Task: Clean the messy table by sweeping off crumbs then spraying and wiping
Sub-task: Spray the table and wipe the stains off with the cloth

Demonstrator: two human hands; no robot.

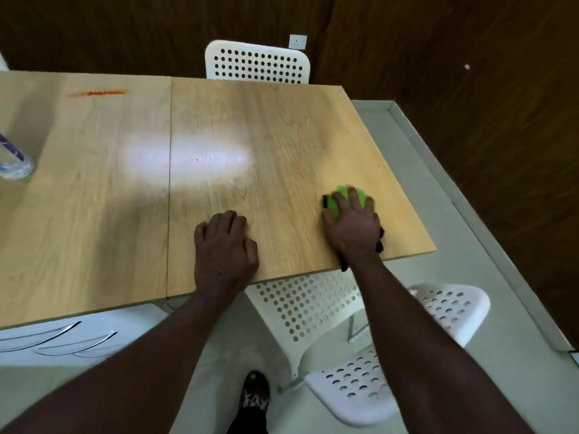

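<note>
Right hand [352, 223] grips a green pad [342, 198] on the bench [282, 136].
Left hand [224, 245] rests curled, holding nothing; pad mostly hidden; bottle [14, 161] cut off.

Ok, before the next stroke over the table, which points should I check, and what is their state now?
1. Hold on the green cleaning tool: ok. The right hand holds it, fingers curved over it, near the right near corner of the table.
2. Left hand out of the way: ok. It rests on the table, apart from the tool.
3. Orange streak removed: not ok. It lies at the far left.
4. Bottle clear: ok. It stands at the left edge, far from the tool.
5. Crumbs gone: cannot tell. Glare and blur hide small bits.
</note>
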